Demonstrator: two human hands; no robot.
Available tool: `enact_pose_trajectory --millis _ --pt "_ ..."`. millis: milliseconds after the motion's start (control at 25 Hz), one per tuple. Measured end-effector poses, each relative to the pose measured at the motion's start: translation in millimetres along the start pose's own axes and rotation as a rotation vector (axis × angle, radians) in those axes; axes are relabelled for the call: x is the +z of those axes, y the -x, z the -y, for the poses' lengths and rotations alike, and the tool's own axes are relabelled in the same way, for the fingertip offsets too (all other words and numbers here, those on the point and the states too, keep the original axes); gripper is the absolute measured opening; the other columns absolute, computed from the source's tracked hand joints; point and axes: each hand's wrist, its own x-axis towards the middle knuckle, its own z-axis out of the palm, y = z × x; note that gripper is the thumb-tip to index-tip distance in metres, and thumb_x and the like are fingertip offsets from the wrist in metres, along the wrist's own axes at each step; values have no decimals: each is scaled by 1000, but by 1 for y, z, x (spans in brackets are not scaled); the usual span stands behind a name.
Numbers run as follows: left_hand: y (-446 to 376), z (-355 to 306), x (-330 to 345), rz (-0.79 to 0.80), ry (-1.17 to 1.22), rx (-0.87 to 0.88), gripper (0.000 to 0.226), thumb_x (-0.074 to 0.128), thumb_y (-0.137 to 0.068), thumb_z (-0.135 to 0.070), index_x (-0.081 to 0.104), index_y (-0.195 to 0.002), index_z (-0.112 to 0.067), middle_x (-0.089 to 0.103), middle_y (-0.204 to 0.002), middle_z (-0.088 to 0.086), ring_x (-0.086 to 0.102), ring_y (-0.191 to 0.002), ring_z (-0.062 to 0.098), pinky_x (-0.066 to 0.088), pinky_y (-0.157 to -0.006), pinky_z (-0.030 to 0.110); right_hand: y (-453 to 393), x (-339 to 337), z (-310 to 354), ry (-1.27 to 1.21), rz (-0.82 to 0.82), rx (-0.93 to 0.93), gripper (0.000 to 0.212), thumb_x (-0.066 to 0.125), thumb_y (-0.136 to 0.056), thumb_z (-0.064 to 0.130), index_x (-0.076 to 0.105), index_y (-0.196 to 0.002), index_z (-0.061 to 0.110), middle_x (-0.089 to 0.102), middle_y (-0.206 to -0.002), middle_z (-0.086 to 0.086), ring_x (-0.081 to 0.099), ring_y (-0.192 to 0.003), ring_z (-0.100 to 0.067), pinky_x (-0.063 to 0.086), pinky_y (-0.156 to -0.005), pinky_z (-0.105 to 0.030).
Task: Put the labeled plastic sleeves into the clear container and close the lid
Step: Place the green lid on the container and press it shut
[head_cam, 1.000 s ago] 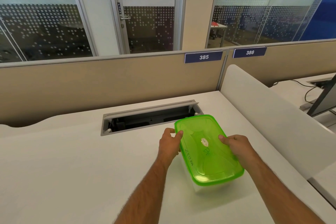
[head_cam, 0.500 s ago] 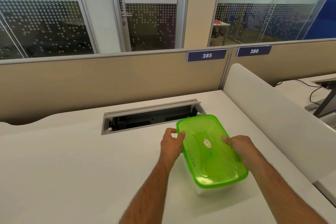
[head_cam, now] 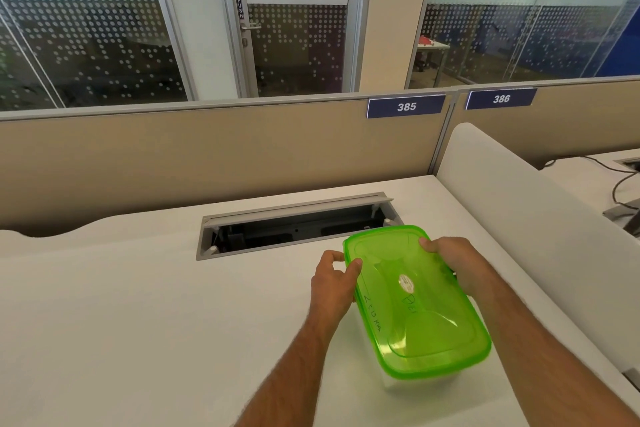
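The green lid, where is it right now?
The green lid sits on the clear container, right of centre, just before the desk's cable slot, gripped by left hand and right hand.

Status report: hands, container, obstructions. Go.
Left hand and right hand both grip the green lid at its far end. Lid sits on the clear container; sleeves not visible. Open cable tray just beyond, not blocking.

The right hand [head_cam: 457, 263] has slid along the green lid [head_cam: 415, 302] toward its far corner.
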Motion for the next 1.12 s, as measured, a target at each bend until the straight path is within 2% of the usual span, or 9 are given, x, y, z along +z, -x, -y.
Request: enact_pose_trajectory --millis 120,240,360,480,560,720,800,920,1120 --pt "0 2 1 11 30 11 25 64 -93 -29 53 -108 -14 70 -74 7 62 -45 -1 45 -38 14 -7 2 -2 -16 -17 8 32 76 -83 26 56 -78 1 63 -101 -21 60 -95 -37 48 -95 -54" --pt "-1 2 1 6 48 15 24 64 -93 -29 53 -108 -13 71 -73 8 63 -46 0 46 -39 15 -9 6 -6 -6 -77 1 35 77 -82 24 52 -67 5 61 -84 -17 61 -87 -35 48 -91 -51" --pt "-1 3 1 9 54 7 25 65 -93 -28 53 -108 -13 70 -72 8 62 -46 0 46 -39 15 -12 4 -4 -24 -76 54 34 80 -78 22 53 -73 2 59 -86 -17 57 -76 -31 48 -87 -49" --pt "-3 3 2 10 43 10 26 66 -92 -28 52 -107 -12 70 -70 9 61 -43 1 45 -38 15 -13 3 3 -4 -98 71 43 80 -70 25 58 -97 1 61 -99 -17 60 -91 -36 50 -92 -51" --pt "-6 4 1 6 18 14 26 67 -92 -29 51 -105 -13 72 -73 13 60 -43 3 45 -39 16 -15 5 8 -20 -72 56 47 78 -68 26 59 -105 4 62 -101 -17 61 -93 -35 50 -92 -51" --pt "-10 6 0 14 -6 16 25 67 -91 -31 51 -102 -16 73 -71 11 61 -45 10 47 -40 21 -22 13 16 13 4 36 68 75 -76 51 58 -121 2 63 -115 -17 61 -101 -34 50 -93 -46" --pt "-11 6 0 18 -8 11 25 67 -90 -32 50 -101 -17 74 -72 13 60 -45 13 45 -38 22 -29 15 22 16 25 32 71 75 -79 48 55 -126 -2 61 -123 -21 60 -106 -37 48 -97 -50" --pt "-13 8 0 17 -9 3 25 68 -90 -33 50 -100 -18 73 -69 12 58 -42 12 42 -36 21 -38 17 25 39 12 35 66 75 -81 42 55 -124 -4 61 -122 -23 59 -106 -38 46 -99 -52" --pt "-14 10 2 15 -7 -12 24 67 -90 -34 50 -99 -21 73 -71 9 60 -43 10 41 -35 20 -45 20 20 11 -71 52 53 79 -78 36 56 -104 -5 61 -104 -20 59 -95 -36 47 -93 -46"
